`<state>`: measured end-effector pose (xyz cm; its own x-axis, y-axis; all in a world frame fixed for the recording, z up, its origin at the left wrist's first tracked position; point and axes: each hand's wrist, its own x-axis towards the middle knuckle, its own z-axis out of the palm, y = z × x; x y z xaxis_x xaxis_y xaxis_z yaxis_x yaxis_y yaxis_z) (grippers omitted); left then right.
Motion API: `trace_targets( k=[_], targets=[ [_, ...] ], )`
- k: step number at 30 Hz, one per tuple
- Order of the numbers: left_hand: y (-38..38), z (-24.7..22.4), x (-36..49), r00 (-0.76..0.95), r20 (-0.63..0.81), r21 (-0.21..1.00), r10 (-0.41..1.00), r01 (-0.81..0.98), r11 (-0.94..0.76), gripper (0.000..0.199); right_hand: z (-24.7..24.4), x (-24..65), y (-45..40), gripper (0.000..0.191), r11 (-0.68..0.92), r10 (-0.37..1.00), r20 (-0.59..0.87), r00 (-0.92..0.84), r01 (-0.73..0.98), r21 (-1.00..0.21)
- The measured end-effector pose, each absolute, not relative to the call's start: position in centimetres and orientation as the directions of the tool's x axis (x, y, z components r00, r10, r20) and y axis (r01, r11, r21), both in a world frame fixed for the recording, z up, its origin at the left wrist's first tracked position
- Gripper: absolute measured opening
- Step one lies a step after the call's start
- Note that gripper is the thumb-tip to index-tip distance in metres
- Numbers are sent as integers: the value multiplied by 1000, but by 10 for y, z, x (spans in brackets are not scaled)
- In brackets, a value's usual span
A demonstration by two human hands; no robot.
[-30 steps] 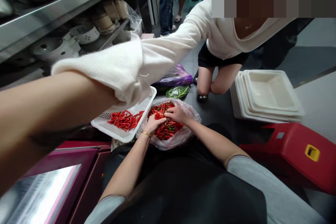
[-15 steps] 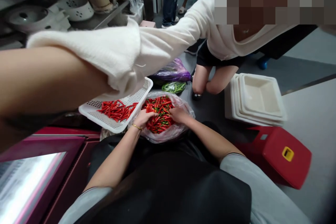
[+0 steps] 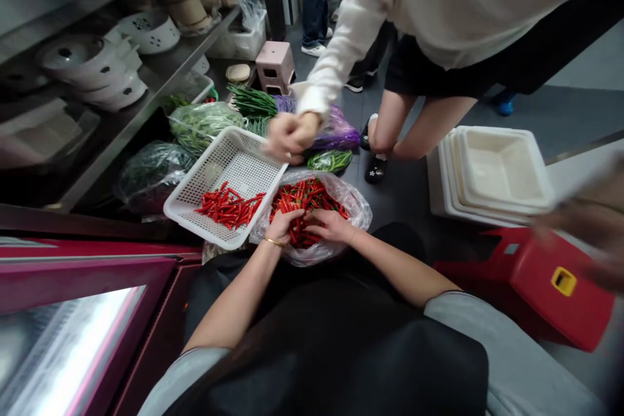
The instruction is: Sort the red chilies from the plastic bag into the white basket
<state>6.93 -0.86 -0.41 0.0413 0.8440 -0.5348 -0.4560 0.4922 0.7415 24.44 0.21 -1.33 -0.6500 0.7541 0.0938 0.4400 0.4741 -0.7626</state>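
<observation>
A clear plastic bag full of red chillies with green stems stands in front of me. My left hand, with a bracelet at the wrist, is closed around some red chillies at the bag's near left side. My right hand lies on the chillies beside it, fingers curved towards the left hand; what its fingertips hold, if anything, is hidden. Left of the bag, a white perforated basket stands tilted, with a pile of loose red chillies at its near end.
Another person's blurred hand hangs over the basket's right edge; a second blurred hand is at far right. Bagged greens, a pink stool and steel shelving stand left. White bins and a red bin stand right.
The other person's arm has drawn back from the left, uncovering the basket and greens. My hands have come closer together at the near side of the bag.
</observation>
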Motion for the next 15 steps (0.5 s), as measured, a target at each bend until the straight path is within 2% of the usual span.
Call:
trace_targets(
  k=[2, 4, 5, 7, 9, 11, 13, 15],
  targets=[
    [-12, -4, 64, 91, -492, 776, 866, -404, 484, 33, -8, 246, 13, 38, 304, 833, -21, -554, 489, -818],
    [-15, -4, 61, 191, -461, 802, 867, -330, 499, 33, -1, 243, 24, 53, 194, 862, -144, -486, 579, -792],
    [-16, -4, 61, 237, -460, 804, 856, -297, 515, 31, 1, 240, 28, 57, 199, 859, -175, -482, 628, -752],
    [-18, -6, 60, 260, -504, 783, 824, -264, 563, 26, 2, 235, 34, 53, 308, 841, -172, -513, 715, -627],
    [-18, -9, 60, 215, -575, 742, 790, -271, 614, 23, 1, 232, 39, 44, 418, 837, -142, -529, 785, -457],
    [-17, -13, 59, 152, -611, 728, 777, -279, 627, 21, -2, 234, 46, 43, 412, 862, -143, -486, 837, -360],
    [-14, -17, 57, 110, -584, 766, 804, -253, 591, 21, -5, 236, 53, 40, 392, 852, -160, -499, 808, -440],
    [-13, -20, 55, 81, -529, 825, 845, -186, 534, 20, -8, 237, 55, 33, 416, 772, -145, -618, 665, -620]
  ],
)
